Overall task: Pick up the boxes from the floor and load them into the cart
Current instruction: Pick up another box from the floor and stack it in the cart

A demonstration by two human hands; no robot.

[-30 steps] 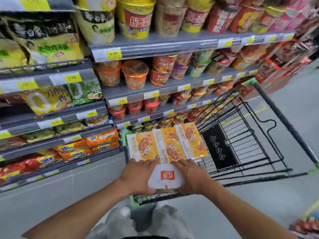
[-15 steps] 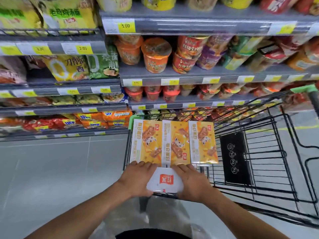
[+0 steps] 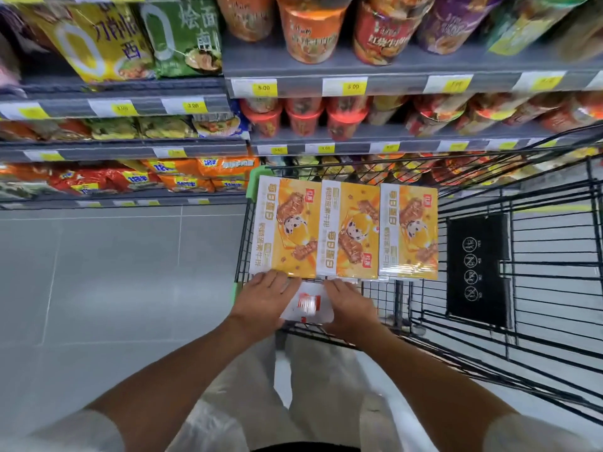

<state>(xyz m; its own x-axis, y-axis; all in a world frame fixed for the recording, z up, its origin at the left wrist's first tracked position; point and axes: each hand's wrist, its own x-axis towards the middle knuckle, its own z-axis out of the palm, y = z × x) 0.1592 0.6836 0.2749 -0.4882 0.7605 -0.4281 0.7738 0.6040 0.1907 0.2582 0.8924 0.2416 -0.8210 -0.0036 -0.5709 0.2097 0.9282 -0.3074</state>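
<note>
Three yellow snack boxes (image 3: 342, 230), wrapped side by side as one pack, lie flat over the left end of the black wire cart (image 3: 551, 197). The pack's near end is a white flap with a red logo (image 3: 308, 303). My left hand (image 3: 261, 301) grips that end from the left, fingers over the top edge. On the other side of the flap, my right hand (image 3: 350, 308) grips it the same way. Whether the pack touches the cart's rim is hidden beneath it.
Grey store shelves (image 3: 375, 83) full of cup noodles and noodle bags rise just beyond the cart. A black sign panel (image 3: 478, 269) hangs inside the basket. Grey tiled floor (image 3: 114, 272) lies to the left. My light trousers show below.
The pack has come level over the cart's left end, with both hands still holding its near end. My view has tipped down and moved closer to the cart.
</note>
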